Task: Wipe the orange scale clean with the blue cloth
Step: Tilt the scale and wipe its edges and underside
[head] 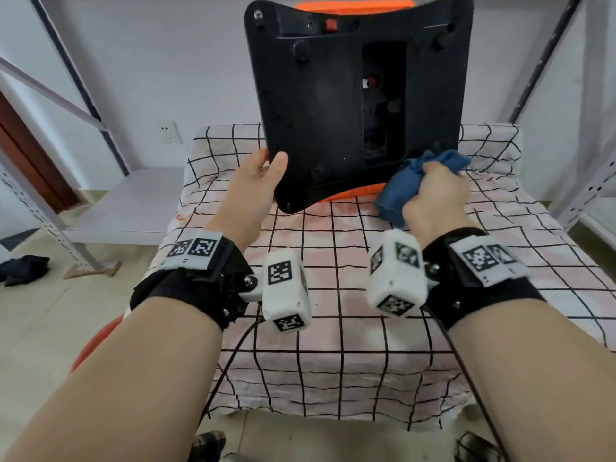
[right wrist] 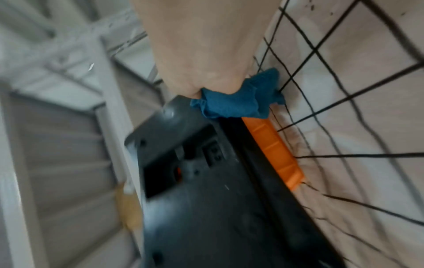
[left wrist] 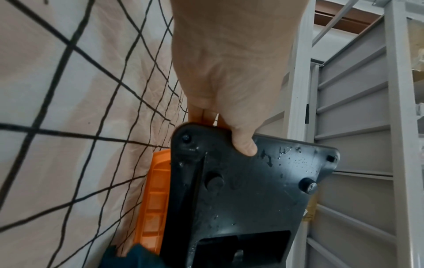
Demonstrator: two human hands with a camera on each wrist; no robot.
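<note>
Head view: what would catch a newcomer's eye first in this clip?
The scale stood on edge on the checked tablecloth, its black underside facing the camera and only slivers of orange showing at top and bottom. The left hand grips its lower left corner. The right hand holds a bunched blue cloth against the lower right corner.

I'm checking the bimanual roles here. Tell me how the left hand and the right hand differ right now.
The left hand grips the scale by its edge, thumb on the black underside, holding it upright; the right hand clutches the bunched blue cloth against the scale's lower corner. Left steadies, right wipes. Both wear wrist cameras.
</note>
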